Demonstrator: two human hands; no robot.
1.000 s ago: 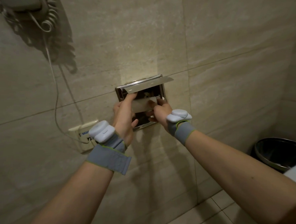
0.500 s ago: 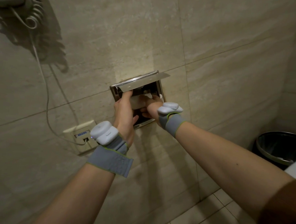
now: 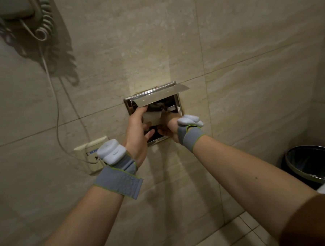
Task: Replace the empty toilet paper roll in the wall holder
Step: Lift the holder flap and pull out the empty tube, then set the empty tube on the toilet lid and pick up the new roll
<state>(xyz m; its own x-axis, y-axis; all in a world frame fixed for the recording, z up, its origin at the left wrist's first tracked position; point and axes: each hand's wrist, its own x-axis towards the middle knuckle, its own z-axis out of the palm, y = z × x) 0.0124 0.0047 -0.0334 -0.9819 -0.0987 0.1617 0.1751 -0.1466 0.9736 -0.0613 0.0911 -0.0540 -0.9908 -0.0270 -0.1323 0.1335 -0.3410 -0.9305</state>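
Observation:
A recessed chrome toilet paper holder (image 3: 178, 103) sits in the tiled wall, its metal flap (image 3: 163, 96) lifted up. Inside it lies a pale, empty cardboard roll (image 3: 152, 117), horizontal between my hands. My left hand (image 3: 137, 132) reaches into the left side, fingers under the flap and at the roll's left end. My right hand (image 3: 170, 126) grips the roll's right end, its fingers hidden inside the recess. Both wrists wear grey straps with white sensors.
A wall phone (image 3: 12, 0) with a coiled cord (image 3: 44, 13) hangs at top left, its thin cable running down to a beige socket plate (image 3: 92, 149). A black waste bin (image 3: 310, 164) stands at right on the tiled floor (image 3: 227, 239).
My right hand has pushed deeper into the holder's recess and turned, so its fingers are now hidden. My left hand stays at the roll's left end. The view shifted slightly.

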